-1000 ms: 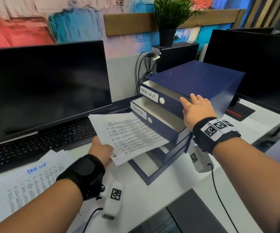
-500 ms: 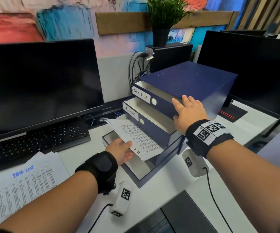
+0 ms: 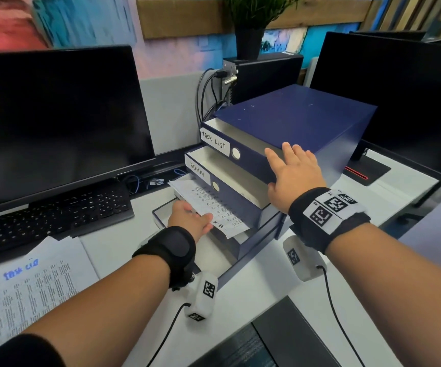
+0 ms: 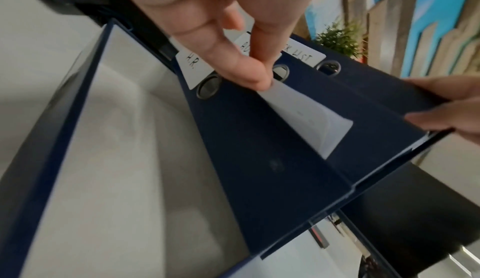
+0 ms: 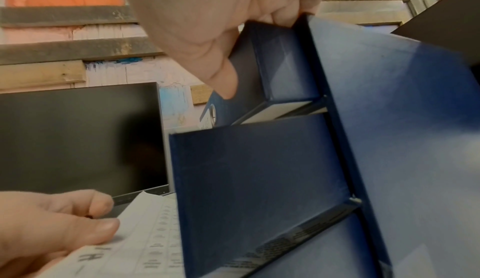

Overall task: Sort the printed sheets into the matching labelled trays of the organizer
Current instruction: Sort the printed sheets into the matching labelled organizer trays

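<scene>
A navy organizer (image 3: 306,115) stands mid-desk with trays labelled TASK LIST (image 3: 214,141), ADMIN (image 3: 197,169) and H.R. (image 4: 192,64). Its lowest tray (image 3: 240,266) is pulled out. My left hand (image 3: 190,218) pinches a printed sheet (image 3: 208,205) marked H.R. The sheet's far part lies under the ADMIN tray, over the H.R. tray. The left wrist view shows the thumb and fingers (image 4: 246,73) closed on the sheet's corner (image 4: 311,118). My right hand (image 3: 293,170) rests flat on the top tray's front right corner, thumb against its front (image 5: 226,85).
A stack of printed sheets (image 3: 28,282) headed "Task List" lies at the near left. A keyboard (image 3: 55,215) and dark monitor (image 3: 55,123) fill the left, a second monitor (image 3: 399,102) the right. Cables (image 3: 208,94) and a potted plant (image 3: 251,27) stand behind the organizer.
My left hand has carried the sheet forward and down from above the desk, sliding it in under the ADMIN tray. The right hand has stayed on the organizer.
</scene>
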`<move>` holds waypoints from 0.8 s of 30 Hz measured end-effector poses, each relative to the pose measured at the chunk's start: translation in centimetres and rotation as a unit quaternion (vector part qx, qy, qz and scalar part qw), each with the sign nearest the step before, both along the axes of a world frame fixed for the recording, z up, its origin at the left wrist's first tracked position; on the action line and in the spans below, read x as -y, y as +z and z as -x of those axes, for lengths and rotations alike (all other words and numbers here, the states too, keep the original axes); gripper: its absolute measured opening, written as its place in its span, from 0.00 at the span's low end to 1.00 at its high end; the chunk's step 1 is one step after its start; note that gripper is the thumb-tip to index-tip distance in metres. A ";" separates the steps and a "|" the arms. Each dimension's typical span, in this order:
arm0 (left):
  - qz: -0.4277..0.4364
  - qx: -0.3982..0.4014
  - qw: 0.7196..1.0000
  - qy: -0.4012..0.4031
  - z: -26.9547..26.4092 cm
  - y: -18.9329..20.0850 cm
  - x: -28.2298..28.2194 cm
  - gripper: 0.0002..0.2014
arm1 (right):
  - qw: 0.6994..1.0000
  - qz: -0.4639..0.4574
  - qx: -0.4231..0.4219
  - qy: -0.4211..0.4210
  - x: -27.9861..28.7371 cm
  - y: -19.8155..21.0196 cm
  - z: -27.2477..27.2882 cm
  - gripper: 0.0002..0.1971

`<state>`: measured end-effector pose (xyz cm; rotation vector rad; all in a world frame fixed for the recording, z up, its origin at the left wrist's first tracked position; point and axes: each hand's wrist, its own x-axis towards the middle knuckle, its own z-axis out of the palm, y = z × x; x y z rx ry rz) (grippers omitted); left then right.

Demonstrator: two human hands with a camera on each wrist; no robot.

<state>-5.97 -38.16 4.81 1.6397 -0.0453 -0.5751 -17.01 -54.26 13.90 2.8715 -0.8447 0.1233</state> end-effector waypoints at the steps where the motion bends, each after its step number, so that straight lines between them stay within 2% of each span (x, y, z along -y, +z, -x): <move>1: -0.006 0.019 1.000 -0.012 0.1 -0.1 0.1 0.13 | 1.000 -0.001 0.000 0.000 0.0 0.0 0.0 0.35; 5: -0.049 0.094 0.993 -0.054 0.3 -0.6 0.1 0.09 | 1.000 -0.001 0.004 0.002 0.0 -0.1 0.0 0.35; 7: -0.117 0.171 0.974 -0.095 0.3 -0.9 0.0 0.06 | 1.000 0.000 0.006 0.003 0.0 0.0 0.0 0.35; 9: -0.211 0.280 0.926 -0.143 0.2 -1.3 -0.3 0.09 | 1.000 -0.001 0.007 0.004 0.0 0.0 0.1 0.35; 12: -0.256 0.370 0.875 -0.176 0.2 -1.3 -1.0 0.11 | 1.000 -0.006 0.008 0.005 -0.1 0.0 0.1 0.35; 14: -0.299 0.422 0.832 -0.200 0.0 -1.1 -1.3 0.12 | 1.000 -0.009 0.010 0.005 -0.2 0.1 0.0 0.35; 16: -0.337 0.446 0.794 -0.240 -0.3 -0.9 -1.4 0.14 | 1.000 -0.013 0.014 0.005 -0.2 0.1 0.0 0.35; 18: -0.362 0.441 0.770 -0.288 -0.5 -0.8 -1.4 0.17 | 1.000 -0.015 0.014 0.003 -0.2 0.1 0.0 0.35; 19: -0.363 0.432 0.766 -0.308 -0.6 -0.9 -1.4 0.19 | 1.000 -0.016 0.015 0.003 -0.2 0.1 0.1 0.35; 21: -0.342 0.414 0.776 -0.330 -0.6 -1.1 -2.0 0.21 | 1.000 -0.020 0.018 0.003 -0.3 0.2 0.1 0.35; 24: -0.293 0.389 0.819 -0.304 -0.4 -1.3 -3.6 0.24 | 0.999 -0.027 0.018 -0.003 -0.3 0.5 0.1 0.35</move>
